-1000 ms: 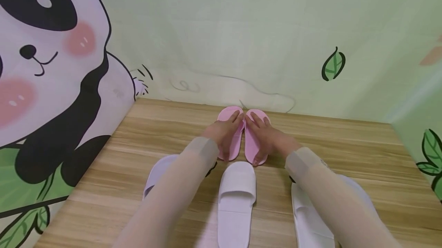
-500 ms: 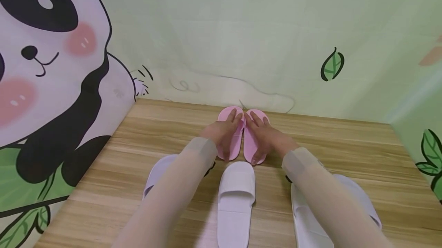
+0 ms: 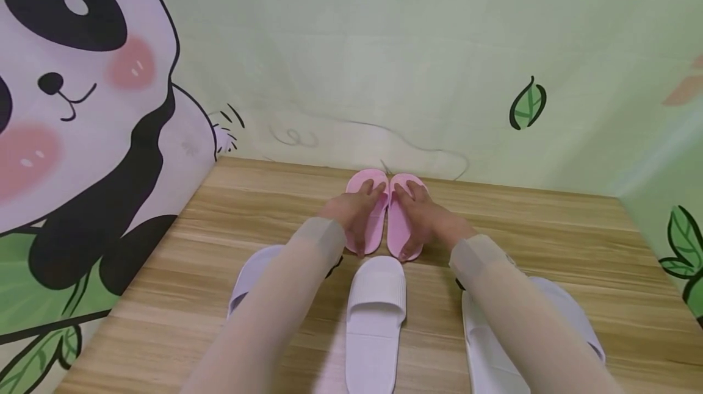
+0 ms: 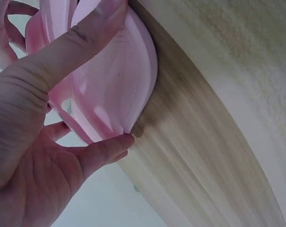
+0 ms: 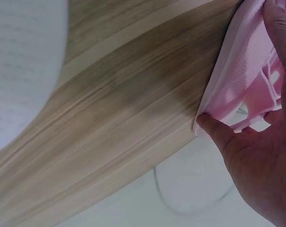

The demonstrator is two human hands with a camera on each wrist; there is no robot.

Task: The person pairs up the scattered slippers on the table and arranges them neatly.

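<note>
- Pink slippers point(image 3: 384, 217) lie side by side, soles touching, near the wall on the wood-grain table point(image 3: 549, 241).
- Left hand point(image 3: 354, 217) spreads over the left one, thumb at its heel.
- Right hand point(image 3: 420, 220) spreads likewise over the right one.
- Ribbed white slipper point(image 3: 376, 315) lies just behind.

No writing, label, brand or number can be read anywhere — only cartoon pictures on the backdrop.

Bright even indoor light, soft faint shadows, head view sharp, wrist views blurred
</note>
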